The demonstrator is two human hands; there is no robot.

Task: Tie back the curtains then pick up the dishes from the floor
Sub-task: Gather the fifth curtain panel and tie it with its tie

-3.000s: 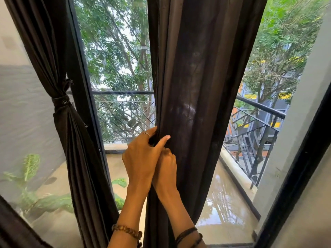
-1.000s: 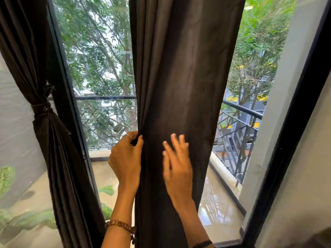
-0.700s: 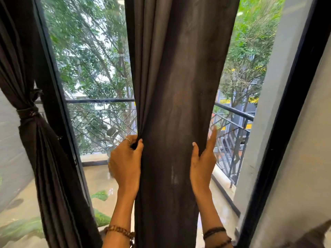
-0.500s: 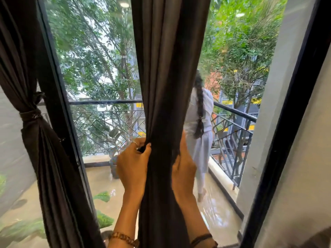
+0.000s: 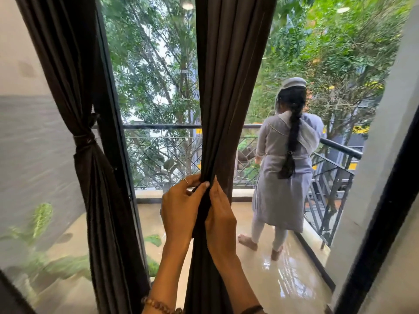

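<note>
- Nearest, two bare forearms are rising from the bottom edge, each wearing a bracelet at the wrist.
- The left hand [image 5: 181,209] is curling its fingers round the gathered middle curtain [image 5: 229,87], thumb pressing the folds from the front.
- The right hand [image 5: 221,214] is lying along the same bunch just beside it, fingers fairly straight and pressing the cloth inward; the two hands are squeezing the curtain into a narrow rope.
- No tie is showing on this curtain, so it appears to be gathered but not yet fastened.
- Further left, the left curtain [image 5: 90,177] is already hanging cinched by a tie-back [image 5: 84,138].
- No dishes are showing; that step seems untouched.
- Beyond the glass, a person [image 5: 285,168] is standing on the wet balcony floor [image 5: 283,279], facing the railing [image 5: 163,126].
</note>
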